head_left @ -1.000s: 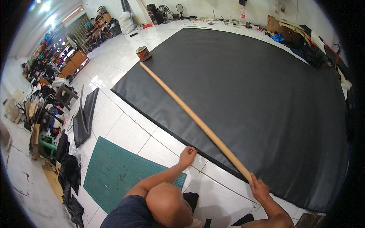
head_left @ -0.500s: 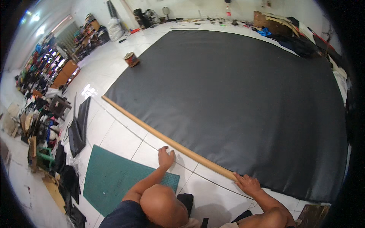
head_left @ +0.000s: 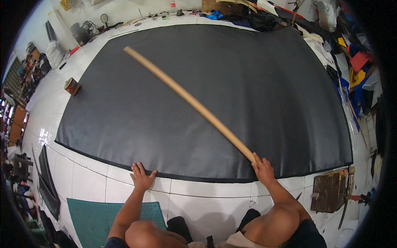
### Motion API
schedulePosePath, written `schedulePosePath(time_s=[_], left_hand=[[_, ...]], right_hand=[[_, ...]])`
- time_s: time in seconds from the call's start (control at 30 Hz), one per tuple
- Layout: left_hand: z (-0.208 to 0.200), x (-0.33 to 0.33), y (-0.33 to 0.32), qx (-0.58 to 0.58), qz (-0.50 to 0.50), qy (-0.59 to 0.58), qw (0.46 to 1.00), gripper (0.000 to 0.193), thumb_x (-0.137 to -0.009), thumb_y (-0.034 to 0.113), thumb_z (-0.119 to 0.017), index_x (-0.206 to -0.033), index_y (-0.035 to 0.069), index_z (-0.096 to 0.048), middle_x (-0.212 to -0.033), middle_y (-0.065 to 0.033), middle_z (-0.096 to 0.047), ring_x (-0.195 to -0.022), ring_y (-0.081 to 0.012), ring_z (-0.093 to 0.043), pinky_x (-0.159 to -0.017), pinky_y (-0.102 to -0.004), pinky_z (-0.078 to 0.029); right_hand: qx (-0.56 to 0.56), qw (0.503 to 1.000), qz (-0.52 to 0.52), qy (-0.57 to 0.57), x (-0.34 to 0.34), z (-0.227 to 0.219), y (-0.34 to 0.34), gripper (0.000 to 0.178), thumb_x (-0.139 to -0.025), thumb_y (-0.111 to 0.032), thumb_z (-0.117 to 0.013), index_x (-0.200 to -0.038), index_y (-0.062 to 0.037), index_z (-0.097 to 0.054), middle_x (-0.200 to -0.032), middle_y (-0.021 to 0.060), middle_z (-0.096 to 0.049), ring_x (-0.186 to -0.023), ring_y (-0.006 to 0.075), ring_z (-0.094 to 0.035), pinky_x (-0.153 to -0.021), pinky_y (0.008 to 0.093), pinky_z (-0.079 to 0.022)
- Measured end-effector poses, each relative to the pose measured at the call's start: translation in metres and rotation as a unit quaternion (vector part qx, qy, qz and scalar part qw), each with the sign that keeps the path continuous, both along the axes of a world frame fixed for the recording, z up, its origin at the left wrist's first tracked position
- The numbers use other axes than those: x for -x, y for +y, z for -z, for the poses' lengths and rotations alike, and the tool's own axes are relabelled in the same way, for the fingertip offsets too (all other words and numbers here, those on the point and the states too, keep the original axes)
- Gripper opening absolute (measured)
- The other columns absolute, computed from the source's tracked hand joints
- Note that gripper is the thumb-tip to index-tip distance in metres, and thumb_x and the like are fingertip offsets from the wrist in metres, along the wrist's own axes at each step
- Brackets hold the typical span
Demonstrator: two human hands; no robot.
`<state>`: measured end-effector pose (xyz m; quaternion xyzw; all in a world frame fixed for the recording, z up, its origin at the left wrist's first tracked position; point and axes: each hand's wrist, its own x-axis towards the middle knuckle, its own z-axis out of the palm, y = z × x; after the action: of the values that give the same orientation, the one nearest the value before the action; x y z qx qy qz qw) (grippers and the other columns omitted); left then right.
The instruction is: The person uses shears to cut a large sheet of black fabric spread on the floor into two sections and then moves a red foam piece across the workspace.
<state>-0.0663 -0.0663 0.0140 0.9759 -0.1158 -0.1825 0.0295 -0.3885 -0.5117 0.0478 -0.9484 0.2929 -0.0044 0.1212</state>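
Our right hand (head_left: 263, 169) pinches the long wooden pole's (head_left: 188, 99) near end; our left hand (head_left: 142, 177), spread flat, pins the black sheet's (head_left: 248, 82) near edge. Held by one end only, the pole could swing and drag the sheet into wrinkles.

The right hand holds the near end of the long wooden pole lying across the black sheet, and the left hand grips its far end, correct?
Not quite. The head view shows the left hand flat on the white tiled floor at the near edge of the large black sheet, not on the long wooden pole. The right hand does hold its near end.
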Motion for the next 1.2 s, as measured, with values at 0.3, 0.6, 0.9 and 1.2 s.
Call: schedulePosePath(time_s=[0.3, 0.6, 0.9, 1.2], left_hand=[[-0.006, 0.016, -0.003, -0.013, -0.039, -0.012, 0.999, 0.109, -0.084, 0.075, -0.045, -0.152, -0.002, -0.01, -0.157, -0.0297, -0.004, -0.147, -0.0412, -0.003, -0.116, -0.0579, -0.004], [0.004, 0.013, 0.003, 0.047, -0.052, -0.032, 0.997, 0.111, -0.083, 0.073, -0.05, -0.151, -0.005, -0.01, -0.155, -0.0329, -0.004, -0.146, -0.0452, -0.007, -0.115, -0.058, -0.009], [0.005, 0.013, 0.003, 0.04, -0.038, -0.016, 0.998, 0.113, -0.083, 0.075, -0.05, -0.15, -0.007, -0.011, -0.154, -0.0351, -0.005, -0.145, -0.0479, -0.008, -0.114, -0.0587, -0.013], [-0.003, 0.009, 0.001, 0.052, -0.035, -0.031, 0.998, 0.11, -0.083, 0.071, -0.054, -0.149, -0.008, -0.015, -0.153, -0.036, -0.008, -0.144, -0.0483, -0.009, -0.114, -0.0593, -0.016]], right_hand=[[-0.076, 0.968, 0.215, -0.102, 0.052, 0.025, -0.04, 0.053, -0.101, -0.03, -0.046, -0.147, -0.0068, -0.034, -0.114, 0.0283, -0.061, -0.098, 0.0428, -0.061, -0.085, 0.0491, -0.048], [-0.092, 0.966, 0.232, -0.065, 0.016, 0.009, -0.003, 0.054, -0.103, -0.029, -0.043, -0.151, -0.0081, -0.028, -0.11, 0.0271, -0.059, -0.096, 0.0399, -0.061, -0.084, 0.0463, -0.049], [-0.09, 0.994, -0.05, -0.026, -0.121, 0.003, 0.01, 0.058, -0.099, -0.033, -0.052, -0.15, -0.0164, -0.031, -0.102, 0.0235, -0.059, -0.091, 0.0402, -0.062, -0.078, 0.0481, -0.051], [-0.065, 0.981, -0.179, 0.03, -0.186, -0.001, 0.051, 0.056, -0.097, -0.041, -0.052, -0.149, -0.0264, -0.035, -0.095, 0.0192, -0.058, -0.086, 0.0362, -0.062, -0.076, 0.0468, -0.052]])
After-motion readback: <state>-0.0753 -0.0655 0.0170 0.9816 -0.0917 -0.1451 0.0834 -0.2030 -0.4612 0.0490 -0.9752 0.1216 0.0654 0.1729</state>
